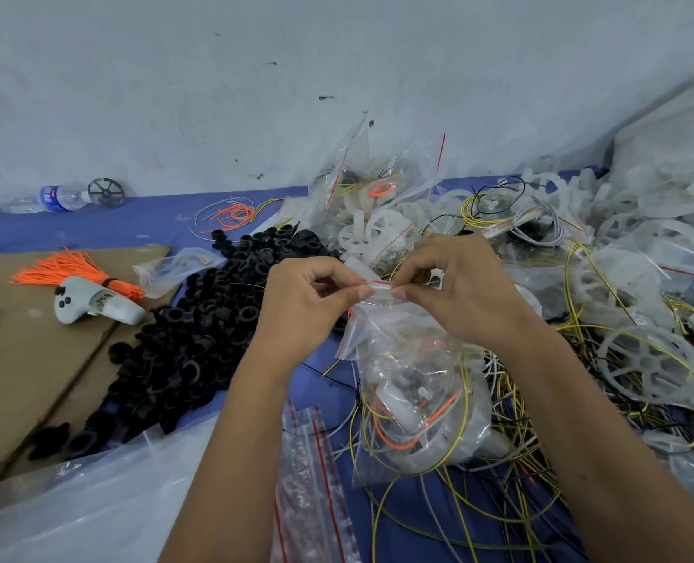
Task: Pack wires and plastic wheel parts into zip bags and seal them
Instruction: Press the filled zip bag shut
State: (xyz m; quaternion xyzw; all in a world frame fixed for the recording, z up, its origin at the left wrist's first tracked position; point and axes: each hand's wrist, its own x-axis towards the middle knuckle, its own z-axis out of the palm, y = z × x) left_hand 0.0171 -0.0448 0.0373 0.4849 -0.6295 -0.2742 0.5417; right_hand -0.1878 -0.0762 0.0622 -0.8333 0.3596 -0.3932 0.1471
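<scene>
Hands met at the middle of the frame over the blue table [142, 221]. The left hand [312, 302] and the right hand [455, 290] each pinched the red-striped top edge of a clear zip bag [410, 371], thumbs and forefingers curled on the seal strip from either end. The bag hung below them, holding a translucent plastic wheel part and orange and yellow wires (all seen through the film). Empty zip bags [312, 481] lay flat just beside the left forearm. A heap of black plastic rings [199, 331] sat to the left, loose yellow wires [511, 473] and white wheels [645, 367] to the right, filled bags [361, 188] behind.
</scene>
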